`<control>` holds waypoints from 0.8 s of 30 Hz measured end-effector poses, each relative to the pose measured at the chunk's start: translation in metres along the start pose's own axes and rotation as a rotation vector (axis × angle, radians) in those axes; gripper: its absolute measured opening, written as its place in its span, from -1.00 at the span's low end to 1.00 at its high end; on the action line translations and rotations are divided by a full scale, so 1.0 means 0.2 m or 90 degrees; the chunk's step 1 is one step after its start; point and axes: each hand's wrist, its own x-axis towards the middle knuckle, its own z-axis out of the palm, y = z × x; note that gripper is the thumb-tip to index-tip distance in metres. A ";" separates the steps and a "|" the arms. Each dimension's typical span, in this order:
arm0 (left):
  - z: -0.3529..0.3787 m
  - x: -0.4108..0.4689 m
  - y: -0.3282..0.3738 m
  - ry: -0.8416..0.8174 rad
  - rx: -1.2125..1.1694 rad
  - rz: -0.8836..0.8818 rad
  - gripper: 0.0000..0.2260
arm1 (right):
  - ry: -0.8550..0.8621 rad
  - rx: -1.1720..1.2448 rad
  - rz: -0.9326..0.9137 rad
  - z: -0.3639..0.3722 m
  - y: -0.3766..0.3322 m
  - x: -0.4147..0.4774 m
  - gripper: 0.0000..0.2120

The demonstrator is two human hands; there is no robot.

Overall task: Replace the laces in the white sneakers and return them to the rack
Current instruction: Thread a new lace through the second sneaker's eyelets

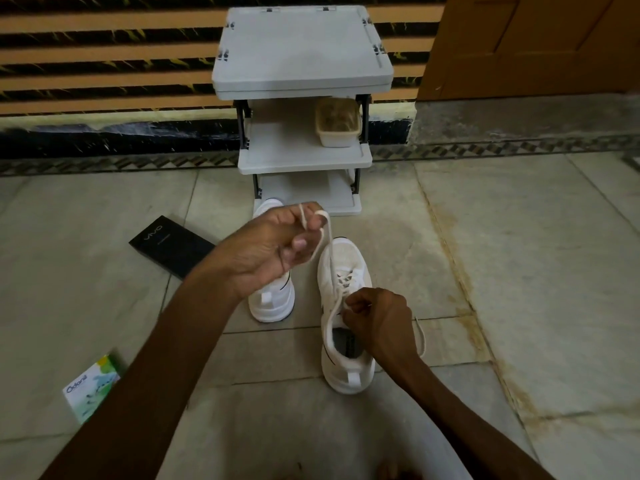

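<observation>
The lace [328,244] of the sneaker [346,258], set on the floor [519,271] before the rack [304,161], is drawn up taut in the closed grip of the left hand [273,247] and pinched at the eyelets by the right hand [381,320], seemingly so that slack is pulled through.

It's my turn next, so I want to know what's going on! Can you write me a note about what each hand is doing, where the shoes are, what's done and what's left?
Left hand: raised, pinching the lace and pulling it up.
Right hand: pinching the same lace at the upper eyelets of the near sneaker.
Far sneaker: on the floor beside it, partly hidden by the left hand; I cannot see its lacing.
Rack: straight ahead, no sneakers on it.
Done: the near sneaker's lower eyelets look laced.
Left: finish that lacing, check the far sneaker, and put both on the rack.
</observation>
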 end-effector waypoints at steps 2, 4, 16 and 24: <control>0.05 -0.01 -0.01 0.006 0.058 -0.032 -0.80 | -0.008 0.006 0.006 0.00 0.00 0.01 -0.84; 0.07 0.00 -0.03 0.079 0.210 -0.042 -0.89 | -0.011 -0.005 0.009 -0.01 0.01 0.02 -0.84; 0.09 0.12 -0.44 0.175 0.750 -0.007 -0.89 | -0.083 0.103 0.036 -0.10 0.14 0.09 -0.88; 0.14 0.18 -0.59 0.287 0.868 0.004 -0.83 | -0.157 0.420 0.152 -0.13 0.16 0.08 -0.95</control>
